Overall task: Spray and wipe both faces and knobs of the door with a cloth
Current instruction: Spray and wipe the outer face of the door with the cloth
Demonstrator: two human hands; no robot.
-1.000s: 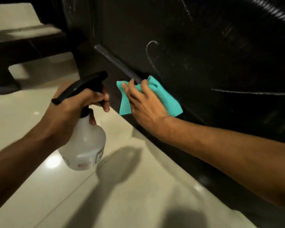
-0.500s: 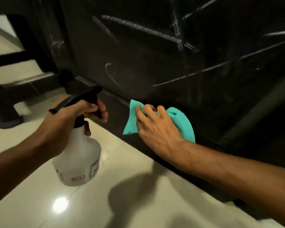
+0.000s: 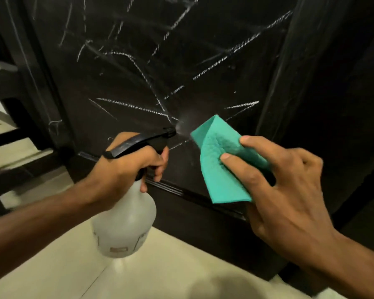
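A dark door (image 3: 181,61) fills the upper view, its face crossed by white chalky streaks. My left hand (image 3: 130,167) grips the black trigger head of a translucent white spray bottle (image 3: 124,223), fingers curled on the trigger. The nozzle points at the door and a faint mist shows just ahead of it. My right hand (image 3: 287,190) holds a folded teal cloth (image 3: 220,162) between thumb and fingers, lifted off the door, just right of the nozzle. No knob is in view.
Glossy cream floor tiles (image 3: 160,275) lie below the door's bottom edge. A dark door frame (image 3: 311,83) rises at the right. Dark furniture legs and rails (image 3: 15,134) stand at the left.
My right hand has lifted the cloth off the lower door and drawn it back. My left hand has raised the bottle toward the door and mist now leaves the nozzle. The view has tilted upward.
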